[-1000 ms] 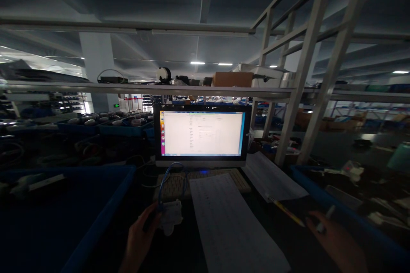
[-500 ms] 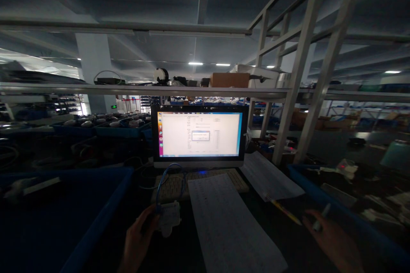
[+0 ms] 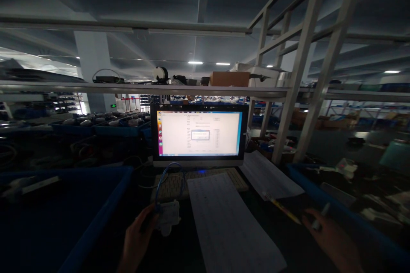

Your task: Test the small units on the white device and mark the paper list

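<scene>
My left hand [image 3: 138, 234] is closed at the left edge of a small pale plastic device [image 3: 168, 217], its fingers by the spot where a blue cable [image 3: 163, 179] joins it. From there the cable loops up over the keyboard [image 3: 173, 187]. On the right, my right hand [image 3: 333, 236] is closed round a light-coloured marker pen [image 3: 317, 224], whose end sticks up past the fingers. What lies under that palm is too dark to make out. Long printed sheets [image 3: 230, 222] lie between my hands, and a yellow pencil-like pen [image 3: 283, 209] rests left of my right hand.
A lit monitor [image 3: 200, 134] with a small dialog box stands behind the keyboard. Blue bins flank the table, one at left [image 3: 92, 226] and one at right [image 3: 342, 209]. Above runs a shelf [image 3: 179, 90] carrying a cardboard box [image 3: 229, 79]; metal posts [image 3: 301, 68] rise at right.
</scene>
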The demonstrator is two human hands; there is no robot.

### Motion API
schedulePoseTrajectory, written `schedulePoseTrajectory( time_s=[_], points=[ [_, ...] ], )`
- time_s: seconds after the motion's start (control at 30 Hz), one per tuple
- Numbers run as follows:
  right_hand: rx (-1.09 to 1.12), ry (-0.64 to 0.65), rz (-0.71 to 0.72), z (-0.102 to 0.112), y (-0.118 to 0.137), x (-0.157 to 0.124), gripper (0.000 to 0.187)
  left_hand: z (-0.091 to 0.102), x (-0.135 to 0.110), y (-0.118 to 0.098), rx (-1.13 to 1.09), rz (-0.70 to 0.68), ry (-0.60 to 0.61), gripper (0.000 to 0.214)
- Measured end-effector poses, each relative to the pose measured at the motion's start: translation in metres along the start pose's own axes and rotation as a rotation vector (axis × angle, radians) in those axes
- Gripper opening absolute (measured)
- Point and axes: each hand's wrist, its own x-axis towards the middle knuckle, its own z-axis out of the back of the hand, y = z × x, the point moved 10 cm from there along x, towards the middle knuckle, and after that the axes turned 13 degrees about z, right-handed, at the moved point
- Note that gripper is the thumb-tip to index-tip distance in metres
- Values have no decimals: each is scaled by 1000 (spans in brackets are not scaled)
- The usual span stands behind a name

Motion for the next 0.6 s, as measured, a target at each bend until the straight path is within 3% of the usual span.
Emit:
schedulePoseTrajectory(
  time_s=[0.1,0.6],
  points=[
    [42,76,-13,-7,-2,-1,47,0,1,3,4,13,1,39],
    [-16,38,12,-8,-2,3,47,0,3,11,22,36,-3,41]
  ],
)
